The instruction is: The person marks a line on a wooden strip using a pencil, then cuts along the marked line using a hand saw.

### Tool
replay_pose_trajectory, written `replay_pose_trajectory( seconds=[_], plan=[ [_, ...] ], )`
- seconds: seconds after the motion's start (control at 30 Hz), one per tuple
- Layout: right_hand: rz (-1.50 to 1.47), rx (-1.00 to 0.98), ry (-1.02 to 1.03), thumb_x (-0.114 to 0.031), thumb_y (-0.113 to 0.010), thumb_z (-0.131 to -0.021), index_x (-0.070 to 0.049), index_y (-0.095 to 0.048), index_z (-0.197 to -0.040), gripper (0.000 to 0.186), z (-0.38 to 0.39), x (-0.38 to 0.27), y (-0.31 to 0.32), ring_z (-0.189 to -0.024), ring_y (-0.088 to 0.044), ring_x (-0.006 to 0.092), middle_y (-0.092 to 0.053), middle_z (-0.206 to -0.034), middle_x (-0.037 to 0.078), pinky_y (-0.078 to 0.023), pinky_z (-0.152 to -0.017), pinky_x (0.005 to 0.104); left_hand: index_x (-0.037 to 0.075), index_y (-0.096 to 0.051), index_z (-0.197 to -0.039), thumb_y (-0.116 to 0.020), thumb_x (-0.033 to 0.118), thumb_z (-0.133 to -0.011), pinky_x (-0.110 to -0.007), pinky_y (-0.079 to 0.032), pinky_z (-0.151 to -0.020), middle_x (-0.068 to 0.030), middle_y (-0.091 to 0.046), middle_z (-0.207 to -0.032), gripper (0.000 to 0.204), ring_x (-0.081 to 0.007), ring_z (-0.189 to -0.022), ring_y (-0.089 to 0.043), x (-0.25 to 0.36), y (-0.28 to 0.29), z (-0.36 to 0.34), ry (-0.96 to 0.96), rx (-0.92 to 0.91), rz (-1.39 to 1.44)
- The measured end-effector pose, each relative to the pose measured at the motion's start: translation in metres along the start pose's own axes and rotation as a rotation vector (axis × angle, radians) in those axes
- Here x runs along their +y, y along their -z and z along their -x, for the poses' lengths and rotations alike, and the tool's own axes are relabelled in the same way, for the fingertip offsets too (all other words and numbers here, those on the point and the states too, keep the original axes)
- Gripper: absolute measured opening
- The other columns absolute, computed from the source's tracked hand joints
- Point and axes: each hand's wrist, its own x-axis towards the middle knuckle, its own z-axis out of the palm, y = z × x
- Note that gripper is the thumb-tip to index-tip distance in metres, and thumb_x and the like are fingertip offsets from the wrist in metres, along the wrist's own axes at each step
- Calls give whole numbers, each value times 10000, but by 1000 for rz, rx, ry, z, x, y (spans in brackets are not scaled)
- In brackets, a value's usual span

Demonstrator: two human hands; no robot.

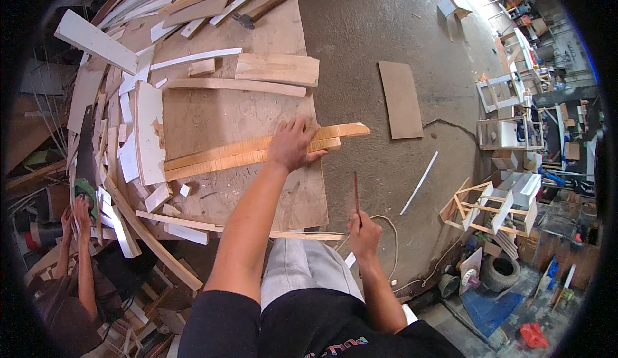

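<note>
Nearest, the right hand [365, 234] closes its fingers round one end of a slim reddish-brown rod-like tool [356, 194]. It looks light and stiff; its exact kind is too small to tell, and the free end points away from the body.

Beyond it, the left hand [296, 144] lies across two honey-coloured wooden strips on the plywood counter [302, 197], fingers bent over the far side, thumb at the near edge, clasping both. The shorter wooden strip [219, 165] lies nearer; the longer wooden strip [347, 129] runs beside it, its tapered tip jutting past the counter's edge. Both show fine cross-ribbing that should give a grippy surface. They are probably rigid and fairly light, best held across the pair near the overhang; the thin tip could splinter.

Their left ends reach a white-faced board [151, 133] with a ragged, chipped edge. Farther off lie a gently curved pale wooden strip [238, 86], a flat rectangular wooden block [278, 68] and a hammer with a dark metal head [244, 21].
</note>
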Motion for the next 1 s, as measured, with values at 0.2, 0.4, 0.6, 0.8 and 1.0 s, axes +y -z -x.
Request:
replay_pose_trajectory(
  seconds=[0.2,0.4,0.6,0.8,1.0],
  plan=[
    [-43,171,141,-168,-633,-1004,-11,-732,-1114,215,-45,-29,23,-799,-748,269,-746,-871,159,-571,-757,399,133,-741,-1200,-728,659,-843,-452,-493,-980,-131,-619,-1124,636,-309,-1075,-615,3,6,0,67,12,67],
    [-57,142,98,-255,-685,-986,-48,-723,-1163,275,-150,-47,24,-963,-730,288,-747,-1089,144,-529,-933,384,115,-750,-1161,-714,593,-884,-456,-499,-988,-134,-638,-1134,554,-320,-1105,-626,-1,8,2,103,67,87],
    [-495,-87,-53,-268,-724,-1003,-18,-684,-1274,371,-226,-42,-2,-954,-711,203,-720,-1137,84,-542,-926,345,134,-720,-1195,-715,516,-902,-462,-452,-1034,-111,-640,-1173,481,-314,-1150,-615,7,-8,-8,181,-4,170],
    [-750,-389,-64,-176,-758,-985,61,-644,-1299,409,-263,-62,0,-975,-701,164,-704,-1147,68,-566,-910,306,196,-697,-1230,-772,445,-869,-497,-386,-1087,-73,-657,-1124,445,-284,-1116,-625,24,25,-10,341,100,-12],
    [-866,-508,148,-113,-769,-964,44,-684,-1215,308,-273,-145,105,-961,-698,151,-718,-1081,73,-594,-887,296,237,-673,-1332,-841,299,-806,-463,-422,-994,-13,-662,-1034,556,-235,-1023,-638,74,95,-48,401,225,-119]
  ],
)
